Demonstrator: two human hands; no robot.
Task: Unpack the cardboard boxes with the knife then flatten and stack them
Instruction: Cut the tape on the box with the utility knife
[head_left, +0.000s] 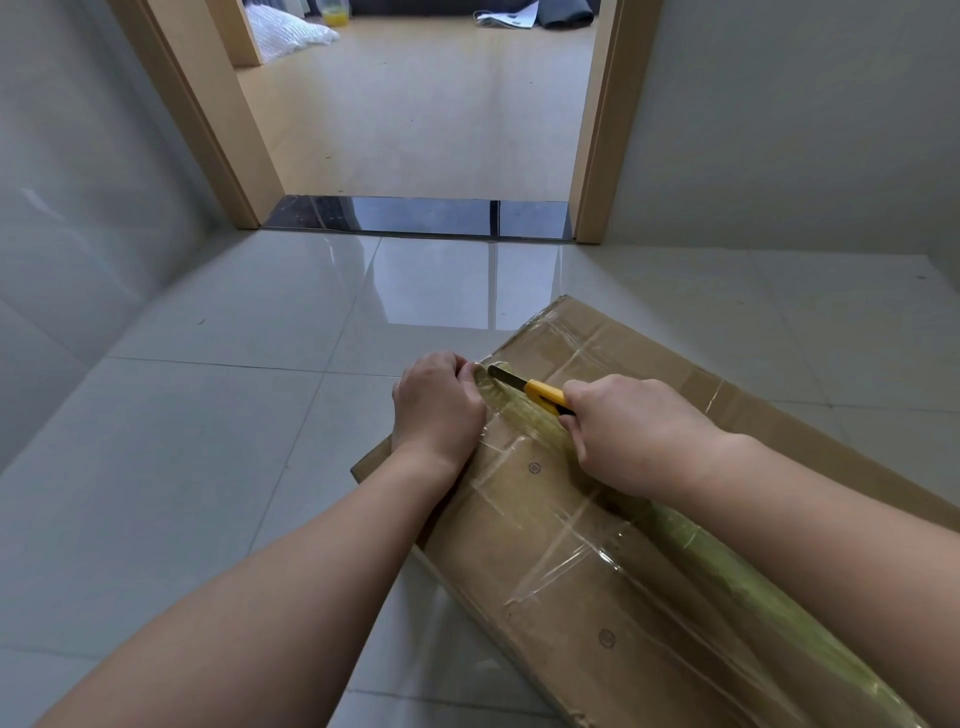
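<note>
A long, flat brown cardboard box (561, 587) lies on the tiled floor, wrapped in clear tape with a thick yellowish tape seam running along its top. My right hand (631, 431) grips a yellow utility knife (540, 392), its blade extended and lying on the seam near the box's far left edge. My left hand (439, 405) is closed on that edge of the box, thumb close to the blade tip, holding the box steady.
Glossy grey floor tiles (208, 441) surround the box. A doorway with a wooden frame (597, 156) and dark threshold (415, 215) opens ahead onto a wooden floor. Bubble wrap (283, 31) and papers (509, 18) lie far back. Grey walls stand on both sides.
</note>
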